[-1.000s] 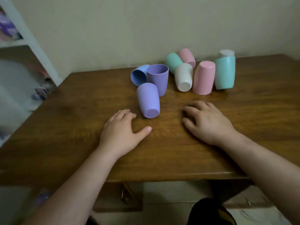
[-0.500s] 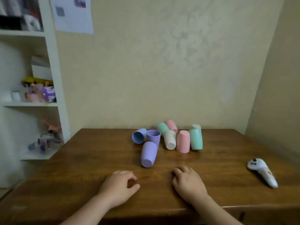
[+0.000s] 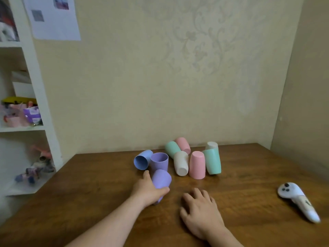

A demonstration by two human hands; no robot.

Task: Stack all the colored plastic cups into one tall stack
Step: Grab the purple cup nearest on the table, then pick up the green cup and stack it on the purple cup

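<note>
The first pickup is in hand: the left hand [image 3: 148, 190] wraps its fingers around the lying purple cup [image 3: 161, 179], just in front of the upright purple cup [image 3: 159, 162]. The right hand [image 3: 200, 211] rests flat and empty on the tabletop [image 3: 89, 193]. Next, I judge, turn it mouth-up and seat it in the upright one.

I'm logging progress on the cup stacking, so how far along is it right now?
Barely begun. Done: nothing looks nested; the cups sit loose, though the mint cup hides part of a white one behind it. In hand: the left hand grips the near purple cup; the right hand rests flat on the table. Left: the upright purple cup, blue cup, pink cup and the rest.
</note>
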